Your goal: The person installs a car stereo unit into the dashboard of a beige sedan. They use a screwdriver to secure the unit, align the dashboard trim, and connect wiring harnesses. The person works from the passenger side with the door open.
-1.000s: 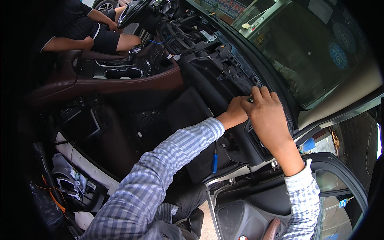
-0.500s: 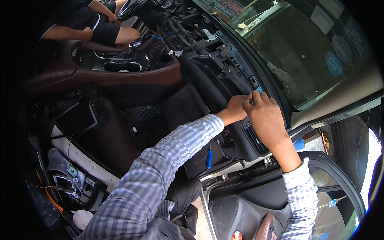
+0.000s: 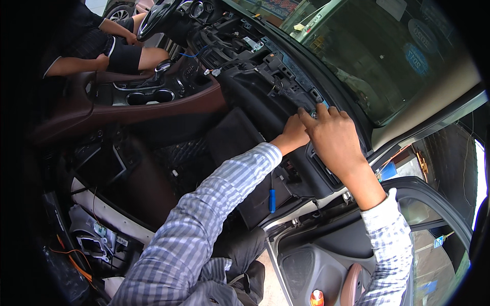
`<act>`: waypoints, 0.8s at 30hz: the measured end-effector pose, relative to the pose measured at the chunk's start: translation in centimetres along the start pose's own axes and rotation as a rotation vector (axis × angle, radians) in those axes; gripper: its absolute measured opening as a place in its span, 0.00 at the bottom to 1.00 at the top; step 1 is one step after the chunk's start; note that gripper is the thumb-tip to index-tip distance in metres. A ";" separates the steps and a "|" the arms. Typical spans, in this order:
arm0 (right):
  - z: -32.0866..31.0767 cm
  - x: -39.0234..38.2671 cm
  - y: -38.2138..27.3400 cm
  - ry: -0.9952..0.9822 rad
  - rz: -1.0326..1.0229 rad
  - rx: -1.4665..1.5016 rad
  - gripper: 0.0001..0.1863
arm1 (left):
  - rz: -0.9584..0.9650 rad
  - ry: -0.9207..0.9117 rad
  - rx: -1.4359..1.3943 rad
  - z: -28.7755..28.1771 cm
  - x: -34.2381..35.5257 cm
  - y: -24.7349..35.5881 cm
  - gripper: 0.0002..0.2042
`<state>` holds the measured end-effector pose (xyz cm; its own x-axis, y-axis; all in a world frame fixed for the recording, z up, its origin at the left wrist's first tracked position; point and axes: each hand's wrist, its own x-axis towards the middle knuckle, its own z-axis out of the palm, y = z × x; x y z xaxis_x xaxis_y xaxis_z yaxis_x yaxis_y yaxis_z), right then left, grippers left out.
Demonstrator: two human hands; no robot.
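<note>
At the passenger end of a stripped dashboard (image 3: 247, 97), my two hands are close together. My left hand (image 3: 294, 133) is closed, its fingertips partly hidden behind my right hand. My right hand (image 3: 334, 137) bends over the dashboard's top edge near the windshield, thumb and fingers curled in. A small greenish bit shows between its thumb and forefinger, too little to name. Just below my right hand is a side air vent (image 3: 324, 166). Under my left wrist, a screwdriver with a blue handle (image 3: 272, 200) points down beside the dashboard's open end.
An open door (image 3: 291, 250) stands at lower right, with an orange-capped bottle (image 3: 317, 298) in it. A person (image 3: 122, 53) sits behind the steering wheel (image 3: 158, 20). The center console (image 3: 153, 111) lies between the seats. Removed trim and orange wires (image 3: 79, 268) fill the lower left.
The view has shifted slightly, so most things sit a little differently in the picture. My right hand's fingers have turned a little over the same spot; my left hand stays beside them.
</note>
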<state>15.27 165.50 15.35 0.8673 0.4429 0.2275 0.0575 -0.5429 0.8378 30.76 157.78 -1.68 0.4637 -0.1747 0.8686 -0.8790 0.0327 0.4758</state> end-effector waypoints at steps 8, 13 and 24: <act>0.0 -0.4 -0.3 -0.025 -0.161 -0.024 0.12 | -0.072 -0.279 0.036 0.7 -0.3 0.1 0.20; -0.2 -0.1 -1.2 -0.039 0.064 -0.057 0.08 | 0.073 -0.176 0.086 2.0 -1.0 -2.3 0.21; 0.2 -0.7 -1.4 -0.160 -0.048 -0.025 0.11 | -0.044 -0.156 0.017 -1.3 0.0 1.6 0.19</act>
<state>14.65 165.78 13.89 0.9316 0.3475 0.1070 0.0898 -0.5050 0.8585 29.46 159.15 -0.74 0.4802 -0.3262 0.8142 -0.8605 0.0047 0.5094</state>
